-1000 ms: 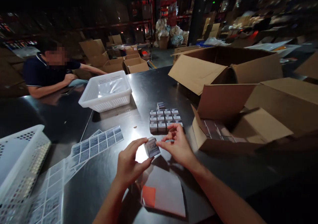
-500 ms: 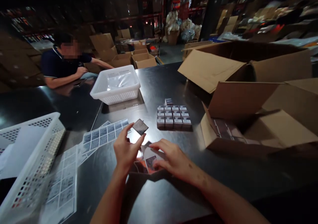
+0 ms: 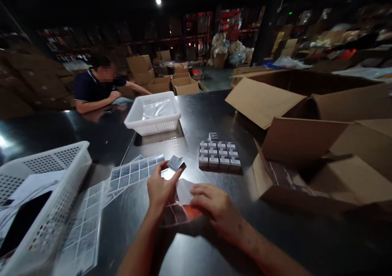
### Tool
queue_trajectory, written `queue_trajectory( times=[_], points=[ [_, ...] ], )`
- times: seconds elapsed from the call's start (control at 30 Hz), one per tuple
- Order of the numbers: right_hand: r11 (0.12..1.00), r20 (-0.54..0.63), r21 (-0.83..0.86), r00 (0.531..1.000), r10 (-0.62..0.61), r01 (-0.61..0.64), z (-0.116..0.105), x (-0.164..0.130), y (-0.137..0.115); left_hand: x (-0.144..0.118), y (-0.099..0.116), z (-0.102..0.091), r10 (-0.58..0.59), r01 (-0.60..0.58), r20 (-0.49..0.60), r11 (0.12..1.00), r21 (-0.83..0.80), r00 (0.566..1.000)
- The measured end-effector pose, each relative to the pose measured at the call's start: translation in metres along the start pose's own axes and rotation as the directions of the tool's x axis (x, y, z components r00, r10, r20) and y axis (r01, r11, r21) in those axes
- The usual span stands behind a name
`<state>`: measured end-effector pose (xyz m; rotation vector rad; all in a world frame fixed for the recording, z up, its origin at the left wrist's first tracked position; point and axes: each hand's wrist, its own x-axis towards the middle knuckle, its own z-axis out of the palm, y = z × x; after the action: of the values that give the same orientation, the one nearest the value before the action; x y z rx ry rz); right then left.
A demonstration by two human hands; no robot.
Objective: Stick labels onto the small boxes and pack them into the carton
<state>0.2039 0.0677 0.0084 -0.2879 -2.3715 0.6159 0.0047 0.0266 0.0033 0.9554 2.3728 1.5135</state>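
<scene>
My left hand (image 3: 161, 188) pinches a small dark box (image 3: 177, 163) between thumb and fingertips, tilted above the table. My right hand (image 3: 216, 206) has its fingers curled together at the edge of a white sheet (image 3: 184, 191), beside the left hand. Beneath both hands lies a low pack of dark squares (image 3: 174, 214) with an orange patch (image 3: 192, 212) near the right fingers; the hands partly hide it. Beyond them, several small boxes with white labels (image 3: 219, 159) stand in tight rows, with a single small box (image 3: 213, 136) behind.
Sticker sheets (image 3: 134, 172) lie on the metal table at the left, beside a white basket (image 3: 70, 153) of papers. Another white basket (image 3: 153, 125) stands farther back, near a seated person (image 3: 98, 84). Open cardboard boxes (image 3: 306, 137) occupy the right side.
The small box in my left hand has turned, so its side shows. My right hand has shifted slightly right and its fingers have curled; the dark printed square there is out of sight.
</scene>
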Motion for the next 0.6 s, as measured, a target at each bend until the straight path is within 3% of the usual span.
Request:
queue_trajectory(
  times=[0.07, 0.13, 0.23, 0.3, 0.43, 0.6],
  points=[
    [0.988, -0.102, 0.100, 0.989, -0.110, 0.120, -0.004, 0.000, -0.003, 0.004, -0.002, 0.001, -0.037, 0.039, 0.015, 0.992, -0.124, 0.999],
    [0.936, -0.139, 0.336, 0.988, -0.060, 0.104, -0.011, 0.001, -0.005, 0.005, -0.003, 0.003, -0.064, 0.072, 0.038, 0.955, -0.286, 0.997],
    [0.726, -0.189, 0.688, 0.967, 0.173, 0.005, -0.025, 0.003, 0.000, 0.001, -0.001, 0.006, -0.070, 0.124, 0.124, 0.849, -0.513, 0.990],
    [0.588, -0.227, 0.808, 0.907, 0.355, -0.028, -0.032, 0.004, 0.009, -0.007, 0.002, 0.009, -0.046, 0.175, 0.230, 0.795, -0.580, 0.972],
    [0.423, -0.132, 0.889, 0.786, 0.604, -0.175, -0.044, 0.007, 0.026, -0.028, 0.010, 0.014, 0.056, 0.217, 0.409, 0.778, -0.589, 0.911],
    [0.308, 0.086, 0.891, 0.788, 0.610, -0.335, -0.049, 0.007, 0.027, -0.048, 0.016, 0.018, 0.153, 0.192, 0.491, 0.791, -0.581, 0.858]
  ],
)
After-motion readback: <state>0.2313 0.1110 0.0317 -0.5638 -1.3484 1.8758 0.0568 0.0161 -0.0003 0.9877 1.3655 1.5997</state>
